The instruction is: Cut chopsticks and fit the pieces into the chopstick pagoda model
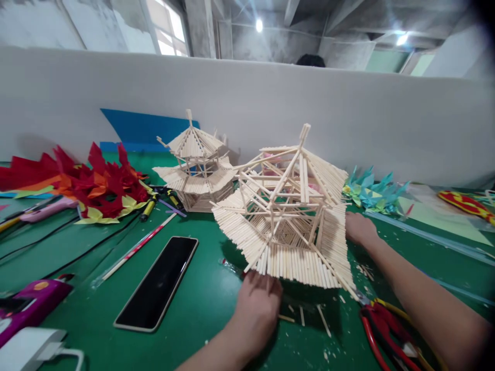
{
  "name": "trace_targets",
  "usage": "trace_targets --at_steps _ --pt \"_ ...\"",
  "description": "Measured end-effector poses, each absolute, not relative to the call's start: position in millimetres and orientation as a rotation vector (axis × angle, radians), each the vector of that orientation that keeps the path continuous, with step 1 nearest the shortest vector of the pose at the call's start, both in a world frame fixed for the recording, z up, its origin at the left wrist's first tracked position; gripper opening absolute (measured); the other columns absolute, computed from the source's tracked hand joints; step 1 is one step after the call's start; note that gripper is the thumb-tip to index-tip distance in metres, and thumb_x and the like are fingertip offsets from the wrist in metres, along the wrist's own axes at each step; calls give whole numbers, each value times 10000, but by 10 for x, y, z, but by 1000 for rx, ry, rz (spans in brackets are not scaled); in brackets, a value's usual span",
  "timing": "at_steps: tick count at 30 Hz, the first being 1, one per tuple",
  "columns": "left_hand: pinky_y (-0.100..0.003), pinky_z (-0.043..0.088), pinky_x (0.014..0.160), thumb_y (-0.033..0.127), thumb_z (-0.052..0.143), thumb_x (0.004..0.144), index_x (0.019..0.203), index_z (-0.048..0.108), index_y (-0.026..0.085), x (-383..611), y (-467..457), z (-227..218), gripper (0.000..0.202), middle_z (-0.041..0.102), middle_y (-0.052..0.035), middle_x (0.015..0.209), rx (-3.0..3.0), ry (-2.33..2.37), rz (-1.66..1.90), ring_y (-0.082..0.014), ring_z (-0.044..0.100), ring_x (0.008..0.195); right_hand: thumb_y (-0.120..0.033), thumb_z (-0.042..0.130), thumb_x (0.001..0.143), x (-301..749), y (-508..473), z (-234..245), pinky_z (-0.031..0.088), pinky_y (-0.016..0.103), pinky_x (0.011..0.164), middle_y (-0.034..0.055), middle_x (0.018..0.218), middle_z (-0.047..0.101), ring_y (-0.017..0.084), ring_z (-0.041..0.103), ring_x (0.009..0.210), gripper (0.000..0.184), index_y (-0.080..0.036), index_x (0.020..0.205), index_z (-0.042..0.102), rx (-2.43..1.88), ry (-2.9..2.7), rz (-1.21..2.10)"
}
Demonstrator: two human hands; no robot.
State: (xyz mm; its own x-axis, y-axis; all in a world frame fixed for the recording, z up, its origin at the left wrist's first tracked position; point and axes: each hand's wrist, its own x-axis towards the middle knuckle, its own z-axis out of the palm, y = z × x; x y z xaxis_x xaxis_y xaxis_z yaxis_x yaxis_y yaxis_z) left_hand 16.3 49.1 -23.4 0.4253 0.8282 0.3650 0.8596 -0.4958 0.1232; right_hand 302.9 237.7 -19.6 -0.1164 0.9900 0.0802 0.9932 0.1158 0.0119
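A tilted pavilion model made of wooden sticks stands on the green mat. My left hand reaches under the model's near eave, with its fingers touching the stick ends. My right hand rests against the model's right side, and the roof hides its fingers. A second, finished stick pavilion stands upright behind and to the left.
A black phone lies left of my left hand. Red-handled pliers lie under my right forearm. Red and yellow paper shapes lie far left, teal paper shapes to the right, a purple tool at the near left. A white partition runs behind.
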Motion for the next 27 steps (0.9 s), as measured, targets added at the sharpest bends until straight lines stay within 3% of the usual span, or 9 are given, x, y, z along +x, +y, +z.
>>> trace_targets --at_steps 3,6,11,19,27 --pt "-439 471 738 31 416 821 857 617 88 54 570 -242 212 662 -141 809 -2495 -1542 -529 -265 592 819 -286 480 881 3045 2327 -213 478 373 781 57 1119 557 179 573 942 239 -191 1093 534 -2006 -2353 -123" --pt "-407 485 709 33 467 814 866 615 85 11 580 -252 166 666 -98 782 -2468 -1528 -440 -236 609 775 -286 481 880 3039 2269 -234 480 368 777 54 1113 560 177 575 938 234 -194 1089 536 -1960 -2380 -151" --pt "-391 488 741 134 520 835 901 602 132 -45 580 -256 105 647 -35 904 -2409 -1613 -312 -191 608 854 -287 468 887 3006 2194 -205 481 366 775 53 1105 563 176 576 936 231 -192 1085 538 -1958 -2408 -168" --pt "-421 489 760 239 543 831 980 588 153 -231 808 -288 178 616 -58 1035 -2426 -1741 -143 -209 594 912 -291 512 862 2984 2083 -129 484 391 772 61 1108 563 185 577 924 260 -169 1091 530 -2066 -2467 -215" --pt "-429 483 772 242 533 838 991 586 157 -265 835 -253 184 619 -56 1028 -2515 -1645 -126 -207 597 905 -292 510 863 3031 2029 -19 485 391 771 60 1104 564 185 578 923 264 -170 1097 527 -2091 -2490 -279"
